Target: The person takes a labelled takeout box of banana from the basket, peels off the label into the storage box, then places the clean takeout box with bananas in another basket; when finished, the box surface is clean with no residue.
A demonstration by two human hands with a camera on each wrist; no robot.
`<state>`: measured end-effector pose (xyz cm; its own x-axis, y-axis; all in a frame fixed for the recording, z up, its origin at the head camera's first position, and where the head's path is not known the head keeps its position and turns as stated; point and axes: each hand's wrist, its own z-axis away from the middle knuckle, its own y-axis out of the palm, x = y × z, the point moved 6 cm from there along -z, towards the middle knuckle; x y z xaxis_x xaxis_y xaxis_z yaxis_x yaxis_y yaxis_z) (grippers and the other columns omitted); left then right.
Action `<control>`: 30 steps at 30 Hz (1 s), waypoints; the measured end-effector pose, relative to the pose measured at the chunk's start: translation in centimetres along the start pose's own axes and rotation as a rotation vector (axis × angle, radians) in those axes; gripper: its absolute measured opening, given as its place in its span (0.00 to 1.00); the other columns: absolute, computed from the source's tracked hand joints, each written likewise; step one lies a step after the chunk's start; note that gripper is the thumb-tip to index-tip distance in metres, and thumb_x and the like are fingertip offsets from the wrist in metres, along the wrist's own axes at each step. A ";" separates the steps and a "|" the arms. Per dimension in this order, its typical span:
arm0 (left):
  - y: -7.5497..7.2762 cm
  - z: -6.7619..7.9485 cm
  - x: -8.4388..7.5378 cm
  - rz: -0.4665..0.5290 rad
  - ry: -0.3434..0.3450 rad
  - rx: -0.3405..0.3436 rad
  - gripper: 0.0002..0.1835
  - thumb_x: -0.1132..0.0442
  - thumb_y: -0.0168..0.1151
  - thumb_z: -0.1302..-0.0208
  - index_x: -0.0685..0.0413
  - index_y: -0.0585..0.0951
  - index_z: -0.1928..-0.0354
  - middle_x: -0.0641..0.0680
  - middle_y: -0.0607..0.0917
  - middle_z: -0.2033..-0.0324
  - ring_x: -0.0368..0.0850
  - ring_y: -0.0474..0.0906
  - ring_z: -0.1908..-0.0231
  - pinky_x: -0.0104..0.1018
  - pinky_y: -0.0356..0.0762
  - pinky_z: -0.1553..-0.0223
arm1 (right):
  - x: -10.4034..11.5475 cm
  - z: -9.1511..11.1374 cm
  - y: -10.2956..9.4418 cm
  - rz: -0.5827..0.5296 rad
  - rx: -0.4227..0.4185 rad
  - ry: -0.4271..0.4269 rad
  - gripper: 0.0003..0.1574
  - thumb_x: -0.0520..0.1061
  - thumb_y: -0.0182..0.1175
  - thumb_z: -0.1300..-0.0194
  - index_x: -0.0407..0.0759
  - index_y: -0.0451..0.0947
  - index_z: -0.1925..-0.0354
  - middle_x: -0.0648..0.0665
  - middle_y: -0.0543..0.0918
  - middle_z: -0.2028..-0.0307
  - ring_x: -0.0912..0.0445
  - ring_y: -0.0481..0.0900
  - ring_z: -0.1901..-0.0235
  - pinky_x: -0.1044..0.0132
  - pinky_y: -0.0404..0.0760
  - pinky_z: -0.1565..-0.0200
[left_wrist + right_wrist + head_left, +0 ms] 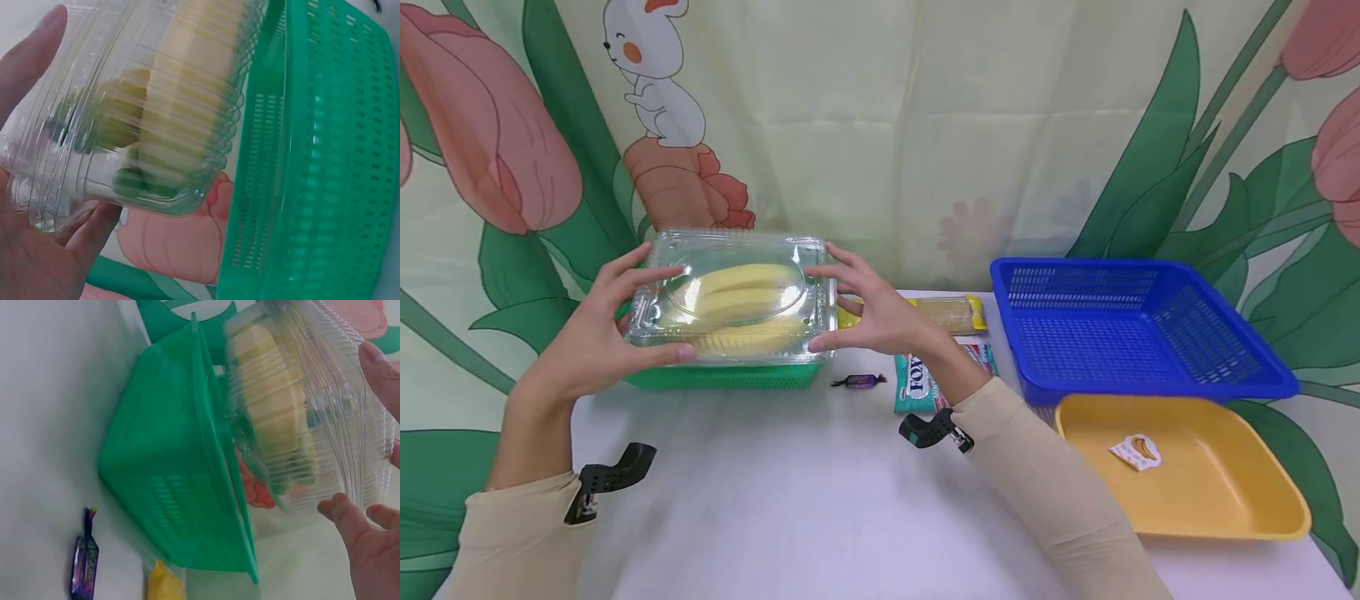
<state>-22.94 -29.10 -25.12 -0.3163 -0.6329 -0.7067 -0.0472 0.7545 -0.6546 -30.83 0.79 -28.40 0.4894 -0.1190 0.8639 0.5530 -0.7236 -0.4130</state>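
Between my two hands is a clear plastic clamshell box [741, 354] with yellow bananas [741, 287] inside. My left hand [597, 343] grips its left side, thumb along the front rim and fingers at the back. On the opposite side my right hand [880, 312] holds the rim between thumb and fingers. The box is above a green basket [722, 379], tilted so its lid faces me. In the right wrist view, the underside of the box [275, 412] stands off the basket's rim [215, 444]. Some fingers are hidden behind the box.
Right of the basket lie a dark purple wrapped candy [860, 381], a teal FOX'S packet [916, 379] and a yellow-ended clear packet [955, 315]. A blue basket [1030, 385] stands farther right, behind a yellow tray [1217, 492] with a small banana-print paper [1137, 452]. A printed curtain [865, 150] hangs behind.
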 end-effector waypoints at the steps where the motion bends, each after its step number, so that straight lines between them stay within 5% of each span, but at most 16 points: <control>1: -0.1 0.0 0.2 -0.004 -0.007 -0.006 0.49 0.65 0.82 0.50 0.40 0.70 0.25 0.37 0.45 0.20 0.59 0.43 0.21 0.83 0.49 0.36 | 0.0 -0.2 0.1 0.004 -0.002 -0.001 0.53 0.48 0.82 0.48 0.59 0.69 0.27 0.57 0.43 0.19 0.45 0.66 0.31 0.62 0.70 0.31; 9: -0.5 -0.5 2.2 -0.041 -0.055 0.011 0.46 0.61 0.81 0.47 0.38 0.70 0.25 0.35 0.45 0.20 0.68 0.50 0.23 0.79 0.58 0.38 | -0.9 -1.8 0.6 -0.003 0.011 0.027 0.52 0.51 0.81 0.46 0.60 0.69 0.27 0.57 0.42 0.19 0.43 0.64 0.29 0.65 0.69 0.30; 16: -0.7 -1.4 4.3 -0.041 -0.125 0.063 0.45 0.58 0.80 0.44 0.38 0.70 0.25 0.32 0.46 0.20 0.68 0.47 0.22 0.76 0.57 0.34 | -2.3 -2.6 1.4 0.042 0.016 0.060 0.52 0.54 0.78 0.42 0.63 0.65 0.25 0.55 0.42 0.18 0.41 0.65 0.28 0.55 0.68 0.28; 26: 0.5 -2.5 6.9 0.053 -0.150 0.114 0.41 0.60 0.76 0.40 0.42 0.71 0.25 0.35 0.48 0.19 0.61 0.42 0.20 0.72 0.54 0.30 | -3.8 -3.1 2.2 0.165 0.023 0.078 0.55 0.59 0.72 0.37 0.60 0.56 0.20 0.54 0.42 0.17 0.58 0.38 0.19 0.45 0.53 0.23; 30: 0.6 -2.7 7.5 0.028 -0.150 0.127 0.40 0.59 0.77 0.40 0.44 0.71 0.25 0.39 0.48 0.19 0.63 0.46 0.21 0.71 0.56 0.30 | -4.4 -3.2 2.5 0.190 0.041 0.096 0.56 0.61 0.71 0.36 0.60 0.54 0.19 0.51 0.42 0.17 0.58 0.38 0.19 0.44 0.52 0.23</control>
<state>-27.88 -32.96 -30.07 -0.1711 -0.6377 -0.7511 0.0830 0.7503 -0.6559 -33.80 -2.65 -32.29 0.5215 -0.3163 0.7924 0.4851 -0.6542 -0.5803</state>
